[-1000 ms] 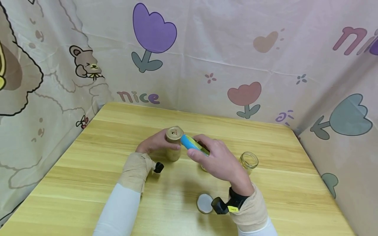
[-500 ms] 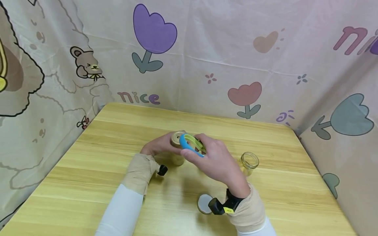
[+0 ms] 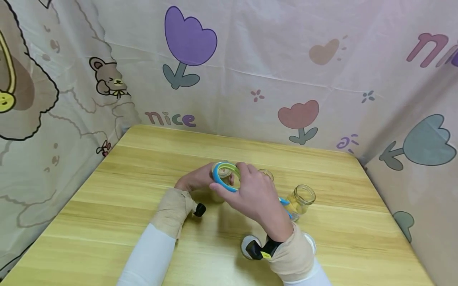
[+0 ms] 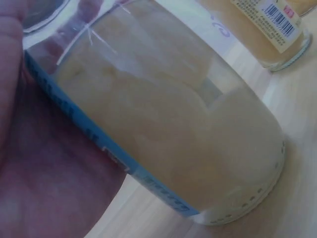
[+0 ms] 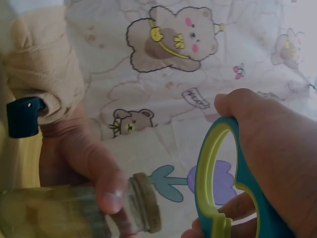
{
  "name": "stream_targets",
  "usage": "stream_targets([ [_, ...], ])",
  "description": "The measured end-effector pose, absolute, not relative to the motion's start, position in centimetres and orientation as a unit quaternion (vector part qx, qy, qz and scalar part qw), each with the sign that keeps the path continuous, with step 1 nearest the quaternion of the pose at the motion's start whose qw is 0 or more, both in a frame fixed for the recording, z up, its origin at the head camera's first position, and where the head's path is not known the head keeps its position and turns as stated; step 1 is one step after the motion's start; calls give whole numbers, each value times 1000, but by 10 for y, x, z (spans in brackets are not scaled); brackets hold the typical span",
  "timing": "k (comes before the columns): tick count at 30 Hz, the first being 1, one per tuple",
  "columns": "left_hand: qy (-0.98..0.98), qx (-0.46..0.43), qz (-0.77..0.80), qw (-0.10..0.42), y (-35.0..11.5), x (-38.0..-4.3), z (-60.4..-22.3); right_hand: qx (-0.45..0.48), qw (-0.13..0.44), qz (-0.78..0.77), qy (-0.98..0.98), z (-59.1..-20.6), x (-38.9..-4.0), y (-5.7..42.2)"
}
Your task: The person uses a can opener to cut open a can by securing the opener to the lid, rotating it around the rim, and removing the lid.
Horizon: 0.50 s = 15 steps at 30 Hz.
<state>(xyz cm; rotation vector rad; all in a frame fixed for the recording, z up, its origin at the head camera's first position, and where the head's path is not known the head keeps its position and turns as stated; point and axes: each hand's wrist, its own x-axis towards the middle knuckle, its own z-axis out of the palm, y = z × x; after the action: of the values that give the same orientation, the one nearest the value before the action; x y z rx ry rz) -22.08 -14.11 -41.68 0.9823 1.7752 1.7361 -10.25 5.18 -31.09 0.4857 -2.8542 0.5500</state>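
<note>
In curled left fingers (image 5: pixel 110 191), jar (image 5: pixel 49 210); near lid (image 5: pixel 147 203), looped opener (image 5: pixel 205 178), gripped by right fingers (image 5: pixel 240 206).

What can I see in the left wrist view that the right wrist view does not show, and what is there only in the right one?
Only the left wrist view shows a second jar with a barcode, and the base of the held jar.

Only the right wrist view shows the right hand holding the opener, and the bears printed on the curtain.

Both show the left hand gripping the held jar, with pale pieces inside.
</note>
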Motion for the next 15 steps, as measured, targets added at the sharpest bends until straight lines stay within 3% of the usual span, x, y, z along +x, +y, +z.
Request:
stream_targets([
  [8,681,351,599,232,-138,-217,-420,175,134,130,-967,-320,-105,46],
  [15,657,370,612,238,-139,-213,-421,159,128,111,-973,-323,-105,43],
])
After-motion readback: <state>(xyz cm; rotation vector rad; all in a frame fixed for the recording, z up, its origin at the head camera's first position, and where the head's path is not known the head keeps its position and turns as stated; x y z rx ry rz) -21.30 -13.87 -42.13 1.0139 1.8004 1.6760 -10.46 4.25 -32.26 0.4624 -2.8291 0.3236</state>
